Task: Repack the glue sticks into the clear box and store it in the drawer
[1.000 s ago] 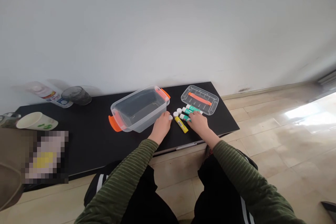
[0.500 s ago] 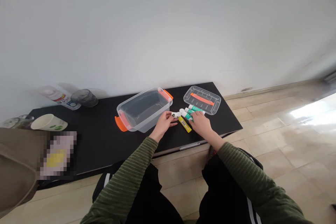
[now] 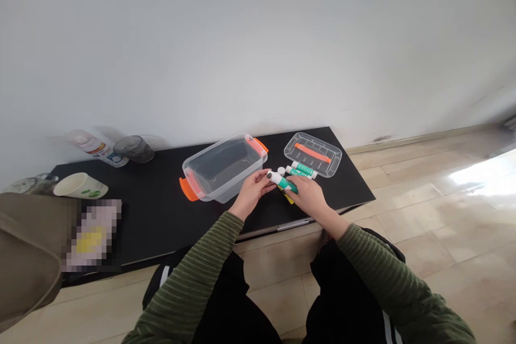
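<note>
In my right hand (image 3: 308,193) I hold a green-and-white glue stick (image 3: 287,183), tilted, its white end pointing left. The fingers of my left hand (image 3: 252,191) pinch at that end, around a small white cap (image 3: 273,174); whether it is seated on the stick I cannot tell. Partly hidden under the held stick lies a yellow tube (image 3: 289,199). Another white cap (image 3: 281,171) rests on the black tabletop just behind. Two more green-and-white glue sticks (image 3: 304,169) lie side by side beyond my right hand.
A clear plastic box (image 3: 226,169) with orange clips stands left of my hands. Its clear lid (image 3: 312,154) with an orange handle lies at the back right. Further left are a spray can (image 3: 97,148), a dark glass (image 3: 135,149) and a paper cup (image 3: 80,186).
My right hand has lifted one glue stick and brought it left to my left hand's fingertips, over the yellow tube. The view has shifted slightly.
</note>
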The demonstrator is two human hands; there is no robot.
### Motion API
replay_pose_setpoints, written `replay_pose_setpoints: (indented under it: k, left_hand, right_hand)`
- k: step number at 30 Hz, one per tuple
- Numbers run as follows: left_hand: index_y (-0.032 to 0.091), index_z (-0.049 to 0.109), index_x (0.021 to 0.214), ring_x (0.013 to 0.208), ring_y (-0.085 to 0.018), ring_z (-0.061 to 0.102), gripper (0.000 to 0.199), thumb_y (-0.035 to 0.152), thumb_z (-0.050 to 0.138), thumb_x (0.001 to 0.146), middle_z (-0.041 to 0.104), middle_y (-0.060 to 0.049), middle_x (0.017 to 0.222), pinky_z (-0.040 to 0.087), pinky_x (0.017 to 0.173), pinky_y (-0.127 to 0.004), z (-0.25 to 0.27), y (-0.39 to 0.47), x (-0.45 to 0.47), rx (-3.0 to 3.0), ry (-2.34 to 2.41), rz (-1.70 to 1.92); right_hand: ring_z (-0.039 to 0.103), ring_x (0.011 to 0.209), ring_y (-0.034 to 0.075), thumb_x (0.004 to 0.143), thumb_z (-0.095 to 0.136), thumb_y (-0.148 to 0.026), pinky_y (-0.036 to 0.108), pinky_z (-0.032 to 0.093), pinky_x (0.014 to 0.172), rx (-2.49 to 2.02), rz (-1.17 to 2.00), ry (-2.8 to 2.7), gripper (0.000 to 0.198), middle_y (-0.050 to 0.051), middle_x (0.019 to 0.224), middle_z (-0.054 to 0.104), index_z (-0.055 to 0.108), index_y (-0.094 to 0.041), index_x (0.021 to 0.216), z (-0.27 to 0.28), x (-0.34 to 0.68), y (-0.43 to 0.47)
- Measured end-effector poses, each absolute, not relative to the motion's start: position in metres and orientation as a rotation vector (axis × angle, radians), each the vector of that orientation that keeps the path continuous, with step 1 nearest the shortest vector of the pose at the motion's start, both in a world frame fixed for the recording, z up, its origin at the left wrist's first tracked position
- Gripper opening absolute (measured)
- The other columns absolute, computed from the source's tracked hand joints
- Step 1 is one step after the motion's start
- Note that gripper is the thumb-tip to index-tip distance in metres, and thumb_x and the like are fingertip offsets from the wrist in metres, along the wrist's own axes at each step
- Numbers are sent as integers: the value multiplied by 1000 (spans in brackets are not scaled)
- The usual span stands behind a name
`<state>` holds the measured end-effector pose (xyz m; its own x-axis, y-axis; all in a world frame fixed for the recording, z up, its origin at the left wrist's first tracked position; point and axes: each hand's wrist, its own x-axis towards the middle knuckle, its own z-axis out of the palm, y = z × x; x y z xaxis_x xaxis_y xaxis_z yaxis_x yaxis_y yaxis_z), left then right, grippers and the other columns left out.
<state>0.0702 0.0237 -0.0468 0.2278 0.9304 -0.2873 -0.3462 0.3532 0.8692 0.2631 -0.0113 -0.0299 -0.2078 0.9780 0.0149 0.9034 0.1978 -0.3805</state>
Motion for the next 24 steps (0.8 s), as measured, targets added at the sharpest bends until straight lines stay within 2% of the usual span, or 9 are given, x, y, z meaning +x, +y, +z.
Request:
replay_pose_setpoints:
  k: [8,13,15,19,22,24]
  left_hand:
    - [13,73,103,95,-16,69,24,23,77,82,73,-9,106,55,99,-38,-49,21,72,759,969,971]
    - [13,73,103,97,-18,69,30,28,81,78,73,-10,108,54,99,-39,-49,19,70,802,948,948]
    - [13,73,103,97,-18,69,34,29,84,75,73,-10,109,54,100,-39,-50,17,68,824,928,911]
    - [12,73,104,96,-20,70,43,32,88,70,74,-12,107,55,98,-39,-55,16,66,865,897,821]
    - [12,73,108,97,-22,70,39,35,81,77,74,-13,108,55,97,-41,-58,23,70,961,934,815]
    - [14,72,112,99,-23,70,33,33,72,85,73,-12,112,54,98,-44,-60,31,75,1139,1032,854]
  right_hand:
    - [62,110,23,96,55,-37,33,42,96,-1722,386,-2238,36,8,116,70,63,-25,130,-31,265,-14]
    - [62,107,23,95,55,-32,32,42,94,-1697,406,-2259,36,9,110,71,65,-23,128,-29,265,-18]
    - [63,102,22,93,56,-30,30,43,89,-1687,491,-2242,34,8,106,73,68,-24,124,-27,266,-21]
    - [65,84,17,91,58,-30,24,44,75,-1656,854,-2123,31,1,94,75,72,-26,118,-27,270,-21]
    - [64,76,15,91,58,-33,23,43,70,-1660,998,-2052,29,-1,85,74,74,-23,113,-27,274,-15]
    - [66,80,17,92,56,-36,24,44,71,-1742,928,-2040,30,1,89,74,74,-24,112,-25,275,-10]
